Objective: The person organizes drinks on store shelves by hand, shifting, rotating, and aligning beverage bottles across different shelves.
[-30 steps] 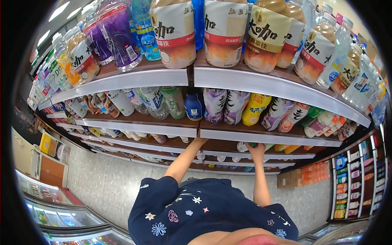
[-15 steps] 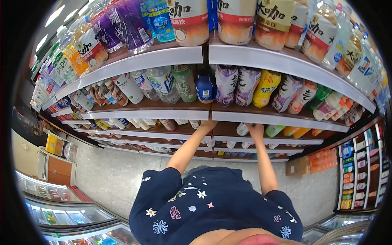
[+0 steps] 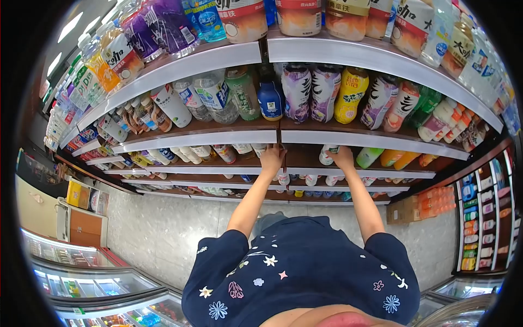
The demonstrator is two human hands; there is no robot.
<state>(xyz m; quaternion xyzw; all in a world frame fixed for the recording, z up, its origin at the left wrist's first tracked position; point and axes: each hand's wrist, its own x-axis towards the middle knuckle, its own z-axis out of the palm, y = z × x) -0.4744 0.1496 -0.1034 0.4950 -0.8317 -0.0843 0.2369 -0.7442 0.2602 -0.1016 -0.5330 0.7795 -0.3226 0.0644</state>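
Note:
My right hand (image 3: 343,158) is closed around a small white bottle (image 3: 327,155) with a dark cap, on the shelf below the eye-catching purple and yellow bottles. Beside it on the right lies a row starting with a green bottle (image 3: 370,157). My left hand (image 3: 272,158) is at the shelf's middle divider, just right of a pale bottle (image 3: 259,148). Its fingers are bent and partly hidden at the shelf edge, so I cannot tell whether they hold anything. Bare brown shelf board (image 3: 300,156) shows between my hands.
Above, a blue bottle (image 3: 270,101) and a yellow bottle (image 3: 352,96) stand among others behind a white shelf edge (image 3: 348,143). A cardboard box (image 3: 403,210) and orange bottle packs (image 3: 437,203) sit on the floor to the right. Glass-topped freezers (image 3: 92,283) stand behind me at left.
My view has tipped downward a little, so the shelves sit higher. Both hands now show more clearly below the shelf edge, and the white bottle by my right hand appears more upright.

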